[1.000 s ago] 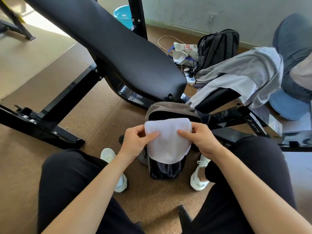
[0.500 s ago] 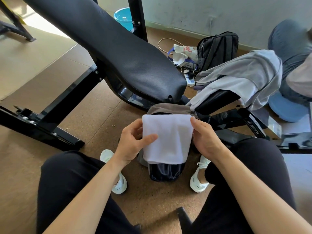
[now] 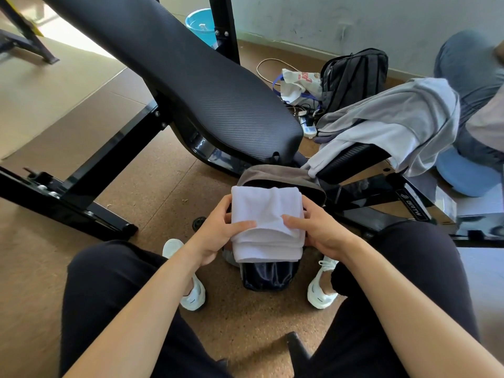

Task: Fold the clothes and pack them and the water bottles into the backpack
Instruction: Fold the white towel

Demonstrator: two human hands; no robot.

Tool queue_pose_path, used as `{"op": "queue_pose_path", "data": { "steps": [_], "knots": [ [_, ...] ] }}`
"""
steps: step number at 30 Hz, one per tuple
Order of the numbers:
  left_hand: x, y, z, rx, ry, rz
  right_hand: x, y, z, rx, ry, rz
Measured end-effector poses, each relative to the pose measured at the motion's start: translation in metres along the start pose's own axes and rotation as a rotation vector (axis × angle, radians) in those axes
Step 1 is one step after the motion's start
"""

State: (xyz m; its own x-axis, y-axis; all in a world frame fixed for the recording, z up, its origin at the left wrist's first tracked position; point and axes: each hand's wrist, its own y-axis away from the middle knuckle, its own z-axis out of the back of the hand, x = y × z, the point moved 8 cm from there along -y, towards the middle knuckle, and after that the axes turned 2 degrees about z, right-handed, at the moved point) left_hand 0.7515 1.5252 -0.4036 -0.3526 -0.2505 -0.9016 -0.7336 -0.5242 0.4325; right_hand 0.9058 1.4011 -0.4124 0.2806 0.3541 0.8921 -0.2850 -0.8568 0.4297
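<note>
The weight bench (image 3: 191,85) is crowding in just behind the backpack, so you are getting little room to tip the opening back. The grey garment (image 3: 395,118) is lying unfolded over the bench's seat pad, one edge hanging just beside the backpack's flap, and it is likely to slide into your way if you are knocking the frame. The backpack (image 3: 268,276) is standing on the floor between your shoes with nothing bracing it, so pushing down hard is risking it toppling. The folded white towel (image 3: 266,211) is sitting over the backpack's mouth and hiding it, so you are judging the entry blind. It looks about as wide as the mouth and could be catching on the rim and unfolding. Your left hand (image 3: 215,236) and right hand (image 3: 324,230) are each pinching one side of the towel, thumb on top and fingers wrapping the edge. Loosening either grip early is risking the layers fanning out.
</note>
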Motion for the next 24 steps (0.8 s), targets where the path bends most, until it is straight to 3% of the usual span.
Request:
{"op": "queue_pose_path", "data": {
  "steps": [12,17,24],
  "knots": [
    [0.004,0.001,-0.003,0.163,-0.156,-0.04,0.002,-0.003,0.005,0.037,-0.027,0.077],
    [0.007,0.003,-0.003,0.138,0.078,0.11,0.009,-0.001,0.005,0.026,-0.012,0.135],
    [0.009,0.009,-0.004,0.084,0.202,0.217,0.017,0.002,-0.004,0.045,-0.102,0.201]
  ]
}}
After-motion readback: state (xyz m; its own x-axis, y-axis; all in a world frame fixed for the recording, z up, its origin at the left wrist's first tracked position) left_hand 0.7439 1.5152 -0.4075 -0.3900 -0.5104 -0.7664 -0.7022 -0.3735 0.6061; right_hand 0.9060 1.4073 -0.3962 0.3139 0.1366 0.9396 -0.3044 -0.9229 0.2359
